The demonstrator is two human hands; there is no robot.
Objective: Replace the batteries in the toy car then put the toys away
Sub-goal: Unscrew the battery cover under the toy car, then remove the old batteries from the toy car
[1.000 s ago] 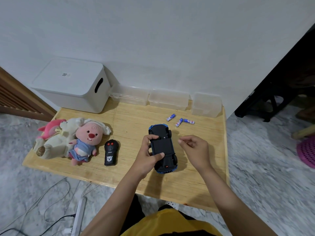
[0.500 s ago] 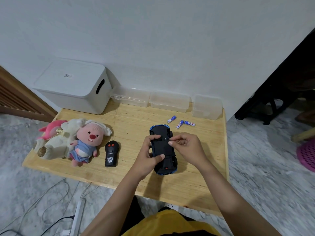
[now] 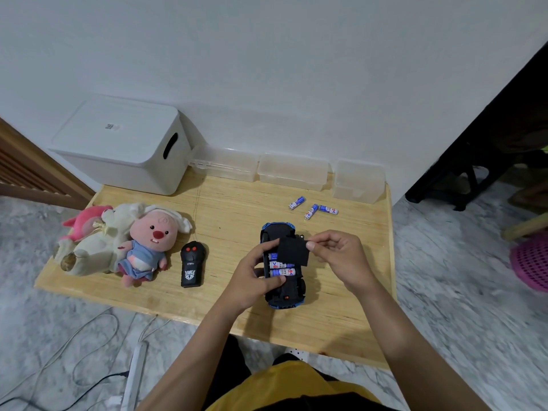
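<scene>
Step in hand: battery cover removal. Car (image 3: 283,280) inverted on worktop (image 3: 237,209), near front edge, steadied by left hand (image 3: 252,280), fingers (image 3: 268,247) curled around chassis side. Cover (image 3: 292,251) pinched at its right edge by right hand (image 3: 338,259), lifted and tilted over compartment. Three old batteries (image 3: 281,265) exposed, seated side by side. Three spare batteries (image 3: 312,207) loose behind car, well apart from it.

Next move, as judged: cover set aside on worktop, then old cells prised out one at a time; polarity to be noted.

Versus half a second ago: cover then seated flush, right fingertips at its latch; now detached, cells visible.
</scene>
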